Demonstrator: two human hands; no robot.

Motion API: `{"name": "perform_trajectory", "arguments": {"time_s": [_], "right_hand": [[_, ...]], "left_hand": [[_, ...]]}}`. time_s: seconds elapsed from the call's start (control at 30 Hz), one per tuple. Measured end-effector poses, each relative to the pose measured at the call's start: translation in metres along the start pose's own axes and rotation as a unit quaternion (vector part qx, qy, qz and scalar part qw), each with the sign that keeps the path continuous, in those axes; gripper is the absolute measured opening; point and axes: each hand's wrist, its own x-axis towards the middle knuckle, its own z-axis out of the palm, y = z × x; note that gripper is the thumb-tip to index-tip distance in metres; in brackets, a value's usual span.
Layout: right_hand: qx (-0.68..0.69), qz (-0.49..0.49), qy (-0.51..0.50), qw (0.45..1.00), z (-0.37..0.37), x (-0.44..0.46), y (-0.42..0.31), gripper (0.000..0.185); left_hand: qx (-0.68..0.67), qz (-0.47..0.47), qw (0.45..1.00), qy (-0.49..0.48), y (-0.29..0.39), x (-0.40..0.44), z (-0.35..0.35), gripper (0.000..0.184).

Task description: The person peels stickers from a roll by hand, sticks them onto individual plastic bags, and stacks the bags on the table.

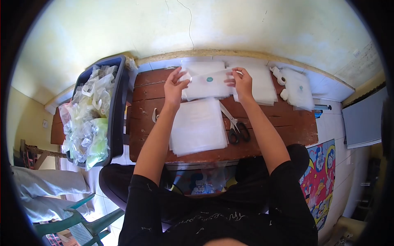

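A clear plastic strip (211, 73) stretches between my two hands, above a stack of clear plastic bags (205, 90) with a small green mark. My right hand (242, 83) pinches the strip's right end between thumb and fingers. At the other end, my left hand (175, 87) has its fingers curled about the plastic, the exact grip being hard to see. Closer to me lies another stack of plastic bags (198, 127). Scissors (234, 127) with black handles rest beside that stack on its right.
A dark bin (119, 102) full of crumpled plastic stands left of the brown wooden table (279, 129). On the table's right are a further bag stack (256, 86), white rolls (278, 76) and a bag pile (298, 92). A green chair (82, 225) is at lower left.
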Motion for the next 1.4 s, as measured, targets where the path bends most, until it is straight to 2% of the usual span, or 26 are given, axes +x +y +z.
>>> {"name": "perform_trajectory", "arguments": {"time_s": [0.07, 0.1, 0.17, 0.2, 0.27, 0.3, 0.37, 0.4, 0.47, 0.57, 0.63, 0.77, 0.83, 1.0, 1.07, 1.2, 1.27, 1.3, 1.33, 1.4], "right_hand": [[-0.002, 0.0, -0.005, 1.0, 0.0, 0.011, 0.002, 0.02], [-0.028, 0.03, 0.01, 0.999, -0.002, 0.018, 0.008, 0.022], [-0.055, 0.064, 0.026, 0.996, -0.005, 0.033, 0.025, 0.025], [-0.086, 0.073, 0.03, 0.993, -0.006, 0.036, 0.03, 0.025], [-0.117, 0.084, 0.035, 0.989, -0.009, 0.043, 0.038, 0.025], [-0.148, 0.085, 0.037, 0.985, -0.009, 0.044, 0.039, 0.02], [-0.18, 0.088, 0.04, 0.979, -0.009, 0.043, 0.043, 0.015], [-0.21, 0.066, 0.041, 0.975, -0.009, 0.044, 0.046, 0.012], [-0.241, 0.044, 0.04, 0.969, -0.009, 0.047, 0.052, 0.008], [-0.278, 0.019, 0.048, 0.959, -0.008, 0.052, 0.06, 0.008], [-0.383, -0.083, 0.062, 0.918, -0.008, 0.052, 0.06, 0.012], [-0.413, -0.148, 0.067, 0.896, -0.001, 0.031, 0.05, 0.016], [-0.427, -0.209, 0.032, 0.879, -0.001, 0.015, 0.053, 0.015], [-0.433, -0.204, -0.013, 0.878, 0.006, -0.034, 0.046, 0.014], [-0.427, -0.196, -0.05, 0.881, 0.014, -0.049, 0.039, 0.015], [-0.397, -0.195, -0.114, 0.889, 0.041, -0.076, 0.026, 0.014], [-0.354, -0.198, -0.214, 0.888, 0.056, -0.086, 0.028, 0.015], [-0.375, -0.148, -0.269, 0.875, 0.062, -0.093, 0.024, 0.016], [-0.373, -0.152, -0.272, 0.874, 0.069, -0.098, 0.026, 0.016], [-0.422, -0.153, -0.343, 0.825, 0.082, -0.109, 0.037, 0.024]], "left_hand": [[-0.029, 0.057, 0.998, -0.014, 0.0, 0.013, 0.006, 0.057], [-0.028, 0.054, 0.998, -0.014, -0.008, 0.022, 0.004, 0.057], [0.105, 0.012, 0.994, 0.026, -0.032, 0.04, -0.003, 0.048], [0.105, 0.01, 0.994, 0.026, -0.034, 0.042, -0.004, 0.048], [0.194, -0.066, 0.977, 0.061, -0.037, 0.047, -0.005, 0.037], [0.193, -0.069, 0.977, 0.06, -0.038, 0.049, -0.004, 0.037], [0.309, -0.048, 0.945, 0.093, -0.04, 0.051, -0.003, 0.028], [0.308, -0.05, 0.945, 0.093, -0.041, 0.052, -0.003, 0.028], [0.374, 0.003, 0.921, 0.109, -0.041, 0.055, -0.005, 0.025], [0.352, 0.021, 0.927, 0.124, -0.044, 0.06, -0.009, 0.024], [0.344, 0.042, 0.93, 0.124, -0.042, 0.058, -0.011, 0.023], [0.357, 0.11, 0.921, 0.111, -0.033, 0.025, -0.011, 0.018], [0.367, 0.096, 0.922, 0.083, -0.032, -0.002, -0.015, 0.017], [0.378, 0.053, 0.924, 0.024, -0.019, -0.057, -0.018, 0.016], [0.408, 0.03, 0.912, -0.033, -0.005, -0.067, -0.018, 0.017], [0.421, 0.026, 0.904, -0.075, 0.029, -0.076, -0.029, 0.017], [0.463, 0.022, 0.883, -0.073, 0.052, -0.082, -0.039, 0.017], [0.467, 0.02, 0.88, -0.088, 0.066, -0.086, -0.045, 0.021], [0.468, 0.021, 0.88, -0.083, 0.069, -0.086, -0.056, 0.021], [0.569, 0.097, 0.813, -0.078, 0.064, -0.087, -0.082, 0.027]]}}
